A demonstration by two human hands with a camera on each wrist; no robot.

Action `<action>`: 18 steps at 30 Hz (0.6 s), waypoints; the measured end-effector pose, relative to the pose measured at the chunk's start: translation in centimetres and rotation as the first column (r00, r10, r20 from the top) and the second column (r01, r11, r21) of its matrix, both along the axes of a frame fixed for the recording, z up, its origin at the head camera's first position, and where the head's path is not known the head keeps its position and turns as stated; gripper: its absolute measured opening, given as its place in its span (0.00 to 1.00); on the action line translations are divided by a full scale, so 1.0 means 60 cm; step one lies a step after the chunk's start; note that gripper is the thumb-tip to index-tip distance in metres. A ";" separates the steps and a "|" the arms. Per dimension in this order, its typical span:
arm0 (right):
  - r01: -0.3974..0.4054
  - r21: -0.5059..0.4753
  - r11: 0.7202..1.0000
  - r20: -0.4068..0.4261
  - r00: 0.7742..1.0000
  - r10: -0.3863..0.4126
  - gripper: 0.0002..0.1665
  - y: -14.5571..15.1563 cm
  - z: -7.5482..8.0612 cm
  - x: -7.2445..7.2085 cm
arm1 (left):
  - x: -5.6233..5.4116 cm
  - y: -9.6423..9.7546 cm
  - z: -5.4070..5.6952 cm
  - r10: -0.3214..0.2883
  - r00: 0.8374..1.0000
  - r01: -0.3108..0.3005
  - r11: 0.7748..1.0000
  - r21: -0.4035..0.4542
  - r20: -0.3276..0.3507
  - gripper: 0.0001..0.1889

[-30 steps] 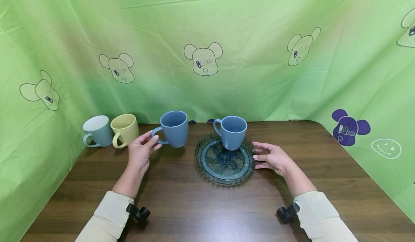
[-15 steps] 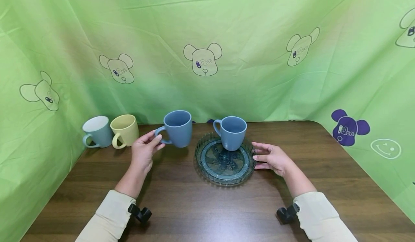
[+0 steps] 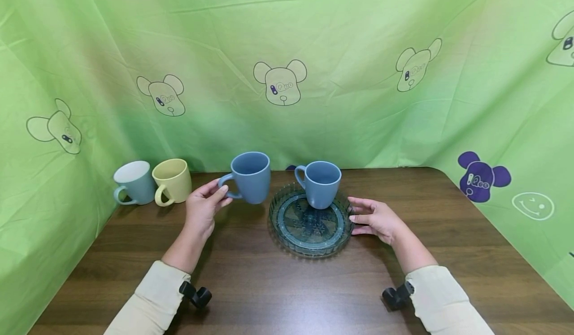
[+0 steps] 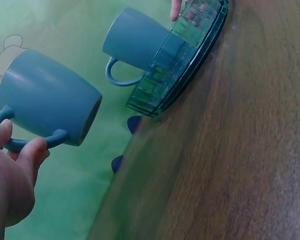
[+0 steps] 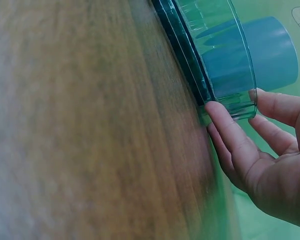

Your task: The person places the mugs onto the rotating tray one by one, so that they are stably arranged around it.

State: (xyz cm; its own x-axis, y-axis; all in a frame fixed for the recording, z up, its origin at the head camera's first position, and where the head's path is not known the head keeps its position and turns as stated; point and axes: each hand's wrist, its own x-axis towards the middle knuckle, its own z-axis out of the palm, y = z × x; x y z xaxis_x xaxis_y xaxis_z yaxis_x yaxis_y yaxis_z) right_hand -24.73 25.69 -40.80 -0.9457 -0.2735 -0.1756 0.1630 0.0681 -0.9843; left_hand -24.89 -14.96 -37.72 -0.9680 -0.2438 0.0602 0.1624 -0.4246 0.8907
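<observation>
My left hand (image 3: 203, 208) pinches the handle of a blue mug (image 3: 252, 179) between thumb and fingers. In the left wrist view this mug hangs clear of the table, its base showing. Just to its right, a second blue mug (image 3: 319, 186) stands upright in the back part of a round, ribbed clear dish (image 3: 309, 249), handle pointing left. My right hand (image 3: 379, 220) is at the dish's right side. Its fingers (image 5: 230, 130) are spread and nearly straight, with the tips touching the dish's wall from rim to base.
On the far left of the wooden table (image 3: 269, 295) are a teal mug (image 3: 142, 186) with a white inside and a yellow mug (image 3: 180, 185), side by side. A green printed cloth (image 3: 341, 120) hangs behind the table and along its sides.
My left hand has carried its blue mug a short way right, closer to the dish. The right hand, the dish and the mug in it have stayed put.
</observation>
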 end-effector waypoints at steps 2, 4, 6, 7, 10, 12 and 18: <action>0.000 0.001 1.000 -0.001 1.000 0.000 0.41 0.000 0.000 0.000 | 0.000 0.002 0.001 0.000 1.000 0.000 1.000 -0.002 0.001 0.17; -0.001 0.001 1.000 0.000 1.000 0.001 0.41 0.000 0.000 0.000 | 0.001 0.005 0.003 -0.002 1.000 0.002 1.000 -0.001 0.001 0.17; -0.002 0.001 1.000 0.001 1.000 0.002 0.41 -0.001 -0.001 0.000 | 0.001 0.007 0.003 -0.004 1.000 0.004 1.000 0.001 0.003 0.16; -0.002 0.002 1.000 0.002 1.000 0.002 0.41 -0.001 -0.001 0.000 | 0.001 0.008 0.003 -0.004 1.000 0.004 1.000 0.001 0.005 0.15; -0.004 0.003 1.000 0.004 1.000 0.004 0.41 -0.001 -0.001 -0.001 | 0.000 0.011 0.003 -0.003 1.000 0.003 1.000 0.005 0.012 0.14; -0.004 0.005 1.000 0.004 1.000 0.004 0.41 0.000 -0.001 -0.001 | -0.002 0.014 0.003 -0.004 1.000 0.003 1.000 0.009 0.016 0.14; -0.001 0.013 1.000 0.008 1.000 0.001 0.41 0.003 -0.001 -0.003 | -0.004 0.024 0.006 -0.015 1.000 0.015 1.000 0.013 0.016 0.12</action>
